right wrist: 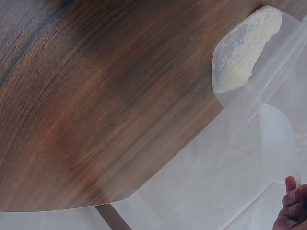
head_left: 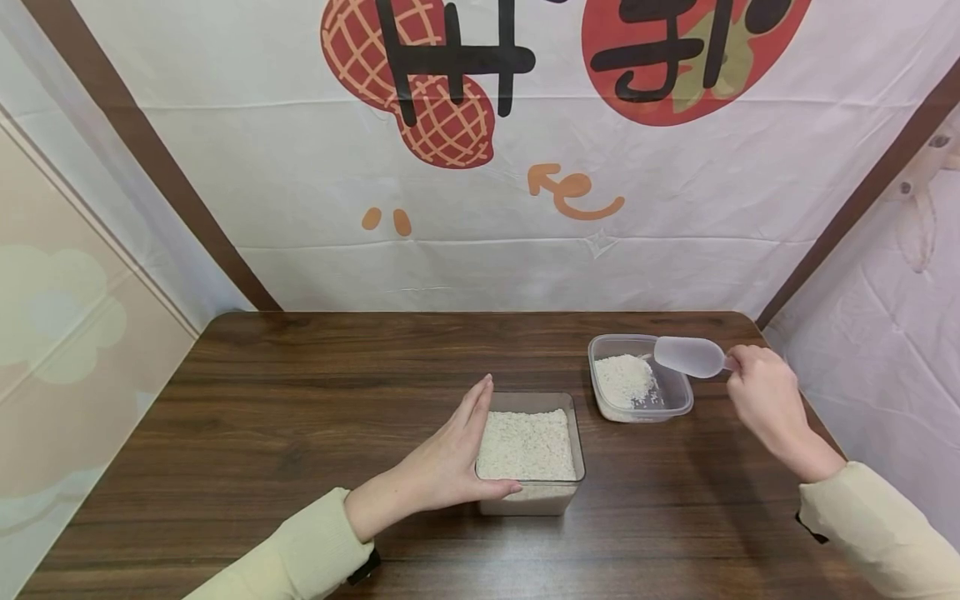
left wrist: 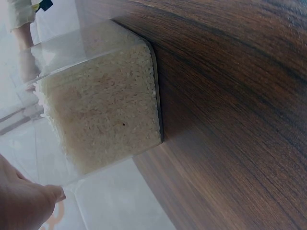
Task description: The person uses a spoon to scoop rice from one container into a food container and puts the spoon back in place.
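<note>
A dark wooden table point(head_left: 300, 417) carries a rice-filled clear box point(head_left: 529, 450) near centre and, at two o'clock, a smaller tub point(head_left: 637, 387).

Backdrop cloth point(head_left: 480, 208), big black chars cut off at top, unreadable, no other txt

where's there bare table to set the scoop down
The left half of the dark wooden table is bare, bordered by the left hand. The front strip is bare too. It is crowded at right: clear rectangular rice tub, small clear rice container, translucent plastic scoop, right hand.
</note>
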Motion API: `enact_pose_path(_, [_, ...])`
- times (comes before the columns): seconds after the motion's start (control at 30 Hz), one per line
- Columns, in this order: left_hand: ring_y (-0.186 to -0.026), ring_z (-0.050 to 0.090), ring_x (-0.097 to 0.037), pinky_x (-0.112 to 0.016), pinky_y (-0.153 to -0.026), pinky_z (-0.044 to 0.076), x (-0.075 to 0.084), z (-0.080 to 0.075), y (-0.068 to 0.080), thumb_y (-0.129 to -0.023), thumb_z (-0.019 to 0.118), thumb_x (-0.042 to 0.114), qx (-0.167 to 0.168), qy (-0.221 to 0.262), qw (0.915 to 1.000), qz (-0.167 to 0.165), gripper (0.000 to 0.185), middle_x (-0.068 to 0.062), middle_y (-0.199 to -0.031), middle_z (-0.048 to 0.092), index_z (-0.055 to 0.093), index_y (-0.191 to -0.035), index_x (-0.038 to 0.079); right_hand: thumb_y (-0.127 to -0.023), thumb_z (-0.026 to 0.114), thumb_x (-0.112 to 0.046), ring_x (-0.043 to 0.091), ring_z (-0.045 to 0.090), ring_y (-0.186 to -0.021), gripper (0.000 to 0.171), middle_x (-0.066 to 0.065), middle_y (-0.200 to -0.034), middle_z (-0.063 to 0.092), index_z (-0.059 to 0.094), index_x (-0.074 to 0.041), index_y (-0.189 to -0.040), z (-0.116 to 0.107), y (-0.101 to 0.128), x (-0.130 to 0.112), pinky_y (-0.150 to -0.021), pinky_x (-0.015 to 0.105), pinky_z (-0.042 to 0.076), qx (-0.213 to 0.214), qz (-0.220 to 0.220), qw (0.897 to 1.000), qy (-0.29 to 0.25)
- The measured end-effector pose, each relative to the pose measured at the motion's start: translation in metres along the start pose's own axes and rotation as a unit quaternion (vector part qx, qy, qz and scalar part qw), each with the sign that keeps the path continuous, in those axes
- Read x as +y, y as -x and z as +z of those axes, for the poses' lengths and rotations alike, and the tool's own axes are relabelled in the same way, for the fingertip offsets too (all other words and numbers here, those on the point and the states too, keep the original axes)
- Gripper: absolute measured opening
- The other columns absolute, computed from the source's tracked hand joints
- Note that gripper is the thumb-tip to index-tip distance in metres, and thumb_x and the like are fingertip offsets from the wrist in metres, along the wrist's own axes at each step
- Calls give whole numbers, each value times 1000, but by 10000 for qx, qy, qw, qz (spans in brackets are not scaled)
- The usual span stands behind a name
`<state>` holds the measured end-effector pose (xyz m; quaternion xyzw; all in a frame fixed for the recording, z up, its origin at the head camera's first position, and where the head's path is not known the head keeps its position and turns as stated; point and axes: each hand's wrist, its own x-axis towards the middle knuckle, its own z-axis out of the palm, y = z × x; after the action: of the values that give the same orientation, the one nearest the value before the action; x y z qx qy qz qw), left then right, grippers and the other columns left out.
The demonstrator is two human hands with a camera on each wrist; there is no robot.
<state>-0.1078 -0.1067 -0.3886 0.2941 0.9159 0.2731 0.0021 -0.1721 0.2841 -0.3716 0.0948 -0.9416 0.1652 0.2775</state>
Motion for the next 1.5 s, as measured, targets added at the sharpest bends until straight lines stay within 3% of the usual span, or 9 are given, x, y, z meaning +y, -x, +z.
enact_pose_path(0.43, [-132,26,-27,-39,-103,31,-1,1,0,-70,68,54,22,21,10000,74,116,-14,-151,4,-1,-144,-2,-77,44,4,36,51,-73,15,20,-74,59,59,8,-77,-1,-1,-4,-64,49,39,34,-294,9995,78])
enact_pose_path(0.63, [-132,26,-26,-39,-103,31,-1,1,0,-70,68,55,47,-11,10000,85,115,-13,-151,4,0,-144,-2,-78,47,4,34,50,-73,12,18,-74,59,59,7,-77,-6,-9,-10,-64,48,40,245,-432,9988,22])
enact_pose_path(1.5, [-133,26,-27,-40,-103,31,0,-1,0,-71,67,55,-30,21,10000,47,115,-13,-151,3,-1,-144,-1,-76,45,7,30,51,-75,16,14,-73,58,60,3,-77,-26,-26,-52,-66,45,41,336,-956,9946,-206])
